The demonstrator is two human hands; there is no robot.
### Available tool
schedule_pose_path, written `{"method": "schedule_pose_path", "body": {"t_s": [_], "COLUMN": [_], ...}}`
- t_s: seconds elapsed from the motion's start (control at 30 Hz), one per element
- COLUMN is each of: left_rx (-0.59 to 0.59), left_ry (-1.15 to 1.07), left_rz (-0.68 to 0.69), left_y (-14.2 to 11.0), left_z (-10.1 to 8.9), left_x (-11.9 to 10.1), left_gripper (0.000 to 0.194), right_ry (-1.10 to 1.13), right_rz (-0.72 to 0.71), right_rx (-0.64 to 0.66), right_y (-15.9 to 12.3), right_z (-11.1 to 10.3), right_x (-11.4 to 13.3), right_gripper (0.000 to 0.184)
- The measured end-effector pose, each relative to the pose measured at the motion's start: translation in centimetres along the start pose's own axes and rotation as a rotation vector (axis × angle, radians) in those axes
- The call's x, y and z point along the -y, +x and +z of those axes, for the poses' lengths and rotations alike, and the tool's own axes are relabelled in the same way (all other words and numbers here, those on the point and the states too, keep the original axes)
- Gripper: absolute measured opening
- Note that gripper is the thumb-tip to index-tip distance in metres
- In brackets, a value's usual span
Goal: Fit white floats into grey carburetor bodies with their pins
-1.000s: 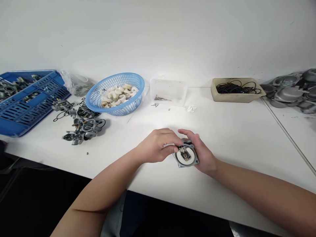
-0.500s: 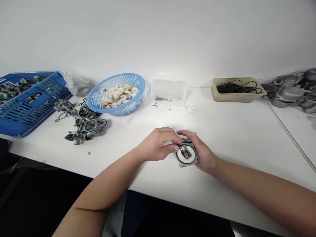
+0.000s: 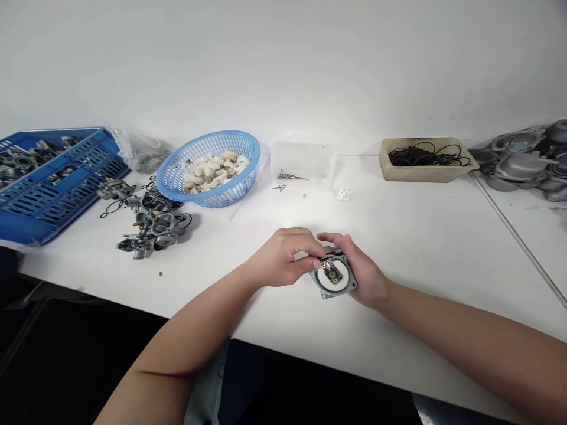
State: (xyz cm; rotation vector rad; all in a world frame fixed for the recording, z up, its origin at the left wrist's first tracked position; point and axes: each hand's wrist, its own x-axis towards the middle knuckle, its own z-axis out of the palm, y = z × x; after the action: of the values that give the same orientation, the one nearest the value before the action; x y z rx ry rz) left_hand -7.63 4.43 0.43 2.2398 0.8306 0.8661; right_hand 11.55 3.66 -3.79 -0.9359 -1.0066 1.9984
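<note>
My right hand (image 3: 368, 276) is wrapped around the right side of a grey metal carburetor body (image 3: 327, 293), which is tilted so its round open side faces me. Inside that opening lies a white ring-shaped float (image 3: 341, 287), with dark metal and small brass parts at its middle. From the left, my left hand (image 3: 289, 258) reaches to the upper left rim, thumb and fingers pinched by the metal hinge of the float. Whatever is between those fingertips is too small and covered to make out.
A blue round basket (image 3: 160, 188) holds white floats. Thin metal pins lie in and before a clear tray (image 3: 325, 168). Black rings fill a beige bin (image 3: 425, 175). Carburetor bodies (image 3: 153, 227) sit at left by a blue crate (image 3: 66, 203); grey castings (image 3: 518, 168) stand at right.
Both hands and the carburetor body stay in almost the same place. Only a very slight shift of the view shows.
</note>
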Motion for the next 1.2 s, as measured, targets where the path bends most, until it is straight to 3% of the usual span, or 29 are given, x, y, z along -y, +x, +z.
{"method": "schedule_pose_path", "body": {"t_s": [0.33,0.57,0.9,1.2], "left_rx": [-0.021,-0.061,-0.226,-0.281], "left_ry": [0.014,-0.039,-0.229,-0.239], "left_rz": [0.009,-0.021,-0.257,-0.23], "left_y": [0.0,0.0,-0.4,-0.7], "left_z": [0.2,0.7,2.4,3.0], "left_x": [-0.1,-0.1,-0.8,-0.5], "left_gripper": [0.007,0.006,0.008,0.01], "right_ry": [0.019,0.13,0.132,0.129], "right_rz": [0.014,0.03,0.079,0.068], "right_rx": [-0.034,-0.042,-0.076,-0.086], "right_y": [0.0,0.1,0.0,-0.1], "right_z": [0.0,0.0,0.3,0.3], "right_x": [0.2,0.4,0.9,0.7], "right_gripper": [0.039,0.037,0.033,0.035]}}
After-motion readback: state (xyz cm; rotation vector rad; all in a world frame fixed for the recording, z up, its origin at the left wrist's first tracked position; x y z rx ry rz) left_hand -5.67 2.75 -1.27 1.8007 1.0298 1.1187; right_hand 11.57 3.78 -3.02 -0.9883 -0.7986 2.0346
